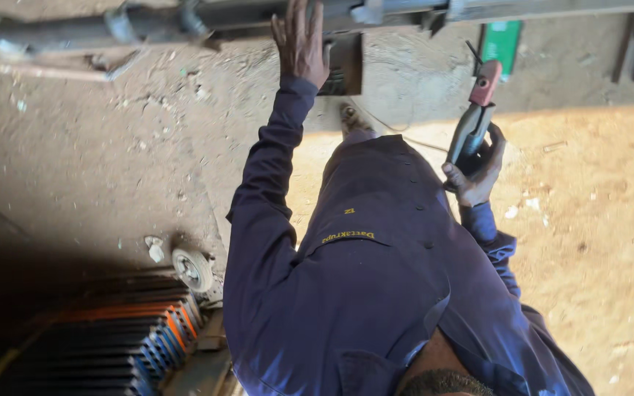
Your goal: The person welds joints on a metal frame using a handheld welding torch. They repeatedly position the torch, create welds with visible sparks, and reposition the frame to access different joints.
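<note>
Steel frame under left hand, fingers spread flat.
Right hand clamped around grey-handled electrode holder, red head upward.

Green rectangular sign with pale patch, top right, beneath steel beam.

Likely a welding yard: dirt floor, steel frame.
</note>
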A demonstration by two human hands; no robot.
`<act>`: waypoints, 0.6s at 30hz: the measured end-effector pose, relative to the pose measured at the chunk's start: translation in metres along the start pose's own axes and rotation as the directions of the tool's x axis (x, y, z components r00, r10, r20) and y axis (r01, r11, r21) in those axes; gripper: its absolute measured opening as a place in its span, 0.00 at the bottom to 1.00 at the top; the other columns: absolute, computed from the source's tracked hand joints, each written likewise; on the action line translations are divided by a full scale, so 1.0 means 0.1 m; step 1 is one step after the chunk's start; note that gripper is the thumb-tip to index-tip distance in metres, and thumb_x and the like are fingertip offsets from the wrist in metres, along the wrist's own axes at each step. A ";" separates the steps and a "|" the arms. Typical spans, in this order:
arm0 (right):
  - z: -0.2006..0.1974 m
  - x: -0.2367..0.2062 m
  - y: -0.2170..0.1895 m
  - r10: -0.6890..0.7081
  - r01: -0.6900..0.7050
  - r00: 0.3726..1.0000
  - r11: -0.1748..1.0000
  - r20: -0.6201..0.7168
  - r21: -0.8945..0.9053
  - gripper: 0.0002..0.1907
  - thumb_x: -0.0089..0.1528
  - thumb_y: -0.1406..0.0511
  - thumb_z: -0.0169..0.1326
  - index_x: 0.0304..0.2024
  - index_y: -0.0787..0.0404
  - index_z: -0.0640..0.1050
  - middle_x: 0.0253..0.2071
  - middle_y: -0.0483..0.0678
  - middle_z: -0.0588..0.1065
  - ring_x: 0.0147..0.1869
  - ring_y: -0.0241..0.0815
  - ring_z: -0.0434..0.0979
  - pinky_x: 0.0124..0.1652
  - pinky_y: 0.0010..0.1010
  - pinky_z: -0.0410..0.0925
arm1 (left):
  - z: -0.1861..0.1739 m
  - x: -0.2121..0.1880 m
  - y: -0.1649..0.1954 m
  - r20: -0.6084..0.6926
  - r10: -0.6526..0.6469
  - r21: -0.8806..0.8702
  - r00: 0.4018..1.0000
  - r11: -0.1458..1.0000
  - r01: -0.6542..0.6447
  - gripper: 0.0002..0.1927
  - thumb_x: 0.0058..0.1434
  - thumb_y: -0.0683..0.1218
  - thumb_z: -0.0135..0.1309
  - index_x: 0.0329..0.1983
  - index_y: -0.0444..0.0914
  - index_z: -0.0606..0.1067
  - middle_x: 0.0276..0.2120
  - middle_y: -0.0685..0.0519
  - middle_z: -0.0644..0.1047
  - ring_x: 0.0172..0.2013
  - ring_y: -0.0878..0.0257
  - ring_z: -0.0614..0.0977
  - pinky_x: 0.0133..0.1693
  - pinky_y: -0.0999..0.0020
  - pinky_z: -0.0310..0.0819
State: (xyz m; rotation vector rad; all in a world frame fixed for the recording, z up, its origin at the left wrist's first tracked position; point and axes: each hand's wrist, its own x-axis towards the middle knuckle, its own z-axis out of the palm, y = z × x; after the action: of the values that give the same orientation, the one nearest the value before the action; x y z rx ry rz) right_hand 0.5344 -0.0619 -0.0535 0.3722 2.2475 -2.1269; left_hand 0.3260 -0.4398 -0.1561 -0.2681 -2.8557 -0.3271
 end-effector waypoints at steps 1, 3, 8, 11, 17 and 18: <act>0.05 -0.07 0.04 0.036 -0.036 0.999 0.999 -0.003 0.016 0.61 0.50 0.51 0.76 0.74 0.62 0.55 0.47 0.50 0.71 0.35 0.37 0.73 0.29 0.26 0.67 | 0.00 -0.19 -0.12 -0.005 -0.061 0.028 0.998 0.998 0.061 0.47 0.56 0.48 0.69 0.74 0.42 0.57 0.73 0.40 0.55 0.74 0.42 0.55 0.72 0.32 0.42; 0.17 -0.12 0.17 -0.068 0.071 0.995 0.997 0.075 -0.040 0.57 0.55 0.52 0.77 0.74 0.62 0.56 0.45 0.50 0.74 0.36 0.37 0.76 0.34 0.26 0.70 | -0.02 -0.53 -0.46 -0.073 -0.123 0.026 0.990 0.992 0.125 0.48 0.53 0.47 0.69 0.75 0.40 0.57 0.72 0.39 0.55 0.72 0.40 0.55 0.69 0.32 0.43; 0.39 -0.57 0.32 0.105 -0.111 0.984 0.993 0.143 0.034 0.58 0.53 0.51 0.76 0.75 0.62 0.56 0.45 0.51 0.72 0.33 0.36 0.72 0.27 0.26 0.67 | -0.21 -1.20 -1.20 -0.012 -0.301 0.034 0.954 0.953 0.301 0.47 0.56 0.48 0.69 0.75 0.40 0.58 0.73 0.40 0.57 0.74 0.43 0.56 0.71 0.38 0.51; 0.68 -0.84 0.34 0.090 -0.087 0.992 0.996 0.094 -0.028 0.59 0.51 0.50 0.75 0.74 0.62 0.57 0.45 0.52 0.74 0.36 0.37 0.76 0.28 0.26 0.70 | -0.38 -1.04 -1.67 -0.001 -0.288 0.121 0.958 0.950 0.286 0.50 0.51 0.47 0.70 0.75 0.38 0.57 0.72 0.41 0.59 0.73 0.43 0.57 0.70 0.36 0.50; 1.50 -1.15 0.59 0.084 -0.085 0.996 0.992 -0.017 -0.089 0.60 0.50 0.49 0.75 0.74 0.63 0.57 0.47 0.53 0.75 0.40 0.41 0.78 0.35 0.29 0.72 | -0.53 -0.42 -2.43 0.027 0.041 0.195 0.999 0.980 -0.046 0.54 0.52 0.55 0.73 0.74 0.31 0.57 0.71 0.35 0.58 0.70 0.39 0.58 0.66 0.28 0.43; 1.70 -1.15 0.62 0.054 -0.056 0.998 0.995 -0.027 -0.079 0.60 0.51 0.49 0.75 0.75 0.63 0.57 0.49 0.54 0.75 0.45 0.42 0.79 0.40 0.30 0.74 | -0.58 -0.33 -2.50 0.059 0.084 0.176 0.995 0.980 -0.093 0.54 0.53 0.56 0.74 0.74 0.31 0.57 0.71 0.35 0.59 0.70 0.38 0.59 0.66 0.28 0.42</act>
State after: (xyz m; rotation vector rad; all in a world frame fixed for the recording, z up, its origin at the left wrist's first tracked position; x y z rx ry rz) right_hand 0.6328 -0.2451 -0.1056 0.4538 2.2985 -2.0104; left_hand 0.3177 -0.6984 -0.1600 -0.3716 -2.8885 -0.0461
